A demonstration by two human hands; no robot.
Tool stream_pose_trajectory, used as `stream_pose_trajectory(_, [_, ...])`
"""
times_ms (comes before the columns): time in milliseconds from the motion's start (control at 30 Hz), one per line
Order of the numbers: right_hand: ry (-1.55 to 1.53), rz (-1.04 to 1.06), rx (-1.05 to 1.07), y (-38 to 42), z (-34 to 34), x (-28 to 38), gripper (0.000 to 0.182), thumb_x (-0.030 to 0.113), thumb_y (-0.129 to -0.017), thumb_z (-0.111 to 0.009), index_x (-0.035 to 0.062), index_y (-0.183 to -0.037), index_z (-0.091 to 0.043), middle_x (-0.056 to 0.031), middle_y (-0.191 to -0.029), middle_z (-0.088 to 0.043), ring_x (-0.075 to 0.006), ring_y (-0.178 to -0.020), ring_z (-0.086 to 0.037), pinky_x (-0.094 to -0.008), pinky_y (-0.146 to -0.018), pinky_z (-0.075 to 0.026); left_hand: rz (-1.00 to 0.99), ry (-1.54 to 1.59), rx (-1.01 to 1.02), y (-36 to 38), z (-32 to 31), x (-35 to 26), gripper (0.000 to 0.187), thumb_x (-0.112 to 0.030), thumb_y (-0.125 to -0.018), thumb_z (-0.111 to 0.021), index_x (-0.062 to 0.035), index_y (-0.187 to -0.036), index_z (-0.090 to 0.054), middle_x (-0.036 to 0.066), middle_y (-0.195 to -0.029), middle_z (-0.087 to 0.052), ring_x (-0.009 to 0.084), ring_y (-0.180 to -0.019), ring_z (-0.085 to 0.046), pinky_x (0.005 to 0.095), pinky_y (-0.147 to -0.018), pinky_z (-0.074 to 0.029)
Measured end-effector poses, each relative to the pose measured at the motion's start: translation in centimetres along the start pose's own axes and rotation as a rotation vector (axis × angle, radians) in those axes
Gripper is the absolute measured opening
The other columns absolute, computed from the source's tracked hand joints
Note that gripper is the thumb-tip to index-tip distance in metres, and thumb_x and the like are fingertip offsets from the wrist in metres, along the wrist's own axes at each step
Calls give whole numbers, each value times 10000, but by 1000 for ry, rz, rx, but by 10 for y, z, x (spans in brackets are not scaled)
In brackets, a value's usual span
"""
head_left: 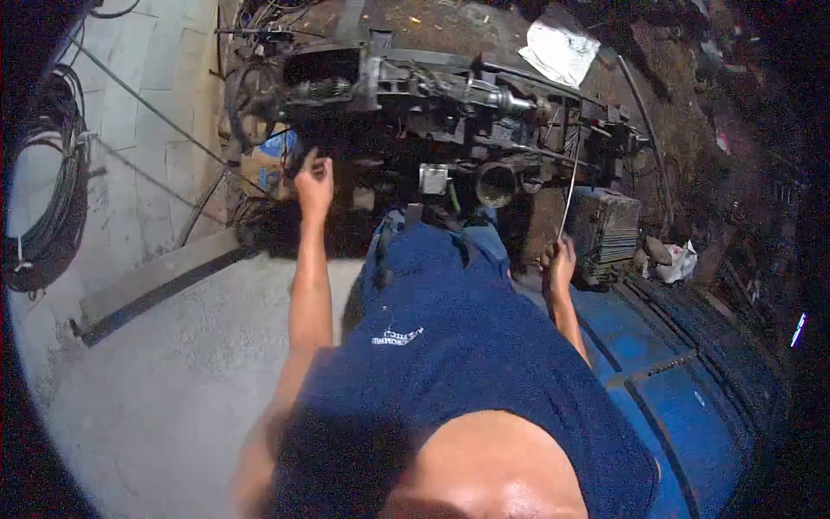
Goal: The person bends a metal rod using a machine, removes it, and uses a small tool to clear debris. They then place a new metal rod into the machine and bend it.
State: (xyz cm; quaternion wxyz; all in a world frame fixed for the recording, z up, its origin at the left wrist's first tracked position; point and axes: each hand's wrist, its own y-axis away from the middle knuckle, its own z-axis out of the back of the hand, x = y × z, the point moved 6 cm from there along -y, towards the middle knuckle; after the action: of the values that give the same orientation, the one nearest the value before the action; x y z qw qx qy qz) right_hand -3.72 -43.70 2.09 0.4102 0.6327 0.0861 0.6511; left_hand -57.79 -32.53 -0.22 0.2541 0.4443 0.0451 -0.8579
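Observation:
A long, dark, greasy machine (pixel 415 95) with shafts and a gear section lies across the top of the head view. My left hand (pixel 314 177) is raised in front of its left part, near the dark gear housing (pixel 324 78); its fingers are bent, and whether anything is between them is too small to tell. Lower right of the machine, my right hand (pixel 559 258) is closed on the lower end of a long thin metal rod (pixel 571 190). The rod points up toward the machine's right part.
Coiled cables (pixel 60 208) hang at the left wall. A metal beam (pixel 160 281) lies on the floor at left. Right of my body are a finned block (pixel 609 227) and a blue surface (pixel 635 333). A white sheet (pixel 559 52) lies behind the machine.

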Motion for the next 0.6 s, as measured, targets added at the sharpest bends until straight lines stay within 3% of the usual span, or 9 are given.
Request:
stream_pose_trajectory(33, [354, 436, -41, 5, -32, 25, 326, 302, -914, -432, 35, -1076, -526, -70, -806, -556, -137, -749, -525, -286, -642, -421, -85, -81, -65, -20, 18, 9, 362, -195, -810, -596, 34, -1088, -557, 149, -814, -642, 266, -726, -616, 358, -669, -480])
stream_pose_trajectory(100, [563, 518, -8, 30, -106, 66, 378, 269, -914, -436, -52, -1087, -534, -130, -1006, -598, -232, -954, -541, -310, -857, -397, -311, -225, -267, -59, 57, 9, 347, -212, -797, -608, 37, -1035, -570, 164, -812, -634, 326, -737, -600, 398, -690, -472])
stream_pose_trajectory(200, [596, 555, 228, 40, -212, 84, 362, 205, -870, -503, -31, -1144, -524, -168, -1055, -602, -233, -958, -575, -310, -859, -413, -578, -474, -594, -122, 106, -14, 370, -279, -776, -628, 26, -983, -596, 238, -888, -607, 399, -834, -573, 456, -758, -447])
stream_pose_trajectory(300, [586, 425, 465, 59, -312, 90, 386, 188, -854, -498, 34, -1208, -499, -219, -1047, -587, -263, -944, -583, -345, -829, -424, -234, -415, -388, -220, 111, 36, 571, -451, -770, -585, 81, -979, -586, 297, -949, -575, 432, -930, -543, 455, -839, -413])
stream_pose_trajectory(333, [624, 426, 480, 54, -336, 83, 376, 133, -879, -462, 31, -1240, -477, -99, -965, -619, -124, -795, -544, -246, -721, -436, 2, -335, -146, -260, 99, 80, 663, -521, -765, -559, 105, -983, -579, 309, -967, -569, 435, -949, -538, 448, -858, -406])
stream_pose_trajectory(400, [635, 695, 424, 47, -373, 83, 361, 128, -877, -452, 20, -1219, -493, -77, -864, -621, -105, -677, -522, -250, -609, -432, 50, -372, -125, -283, 99, 86, 729, -574, -756, -525, 121, -968, -578, 323, -980, -560, 438, -961, -534, 449, -854, -409])
stream_pose_trajectory(500, [641, 394, 439, 42, -413, 81, 361, 94, -860, -438, 16, -1206, -504, -66, -805, -614, -92, -600, -497, -262, -536, -416, 84, -425, -65, -310, 98, 100, 803, -640, -747, -478, 135, -929, -589, 343, -981, -551, 443, -967, -533, 457, -837, -416])
stream_pose_trajectory(567, [576, 335, 378, 14, -430, 55, 403, 180, -768, -500, 28, -1138, -550, -249, -941, -610, -366, -870, -602, -390, -798, -461, 70, -440, -19, -312, 97, 97, 812, -653, -746, -466, 131, -905, -599, 349, -968, -551, 444, -960, -537, 463, -824, -420])
stream_pose_trajectory(600, [578, 334, 374, 15, -436, 57, 403, 180, -768, -500, 28, -1138, -550, -249, -941, -610, -366, -870, -602, -390, -798, -461, 113, -409, -59, -299, 100, 86, 814, -656, -745, -467, 134, -893, -600, 348, -941, -558, 444, -946, -542, 468, -813, -421])
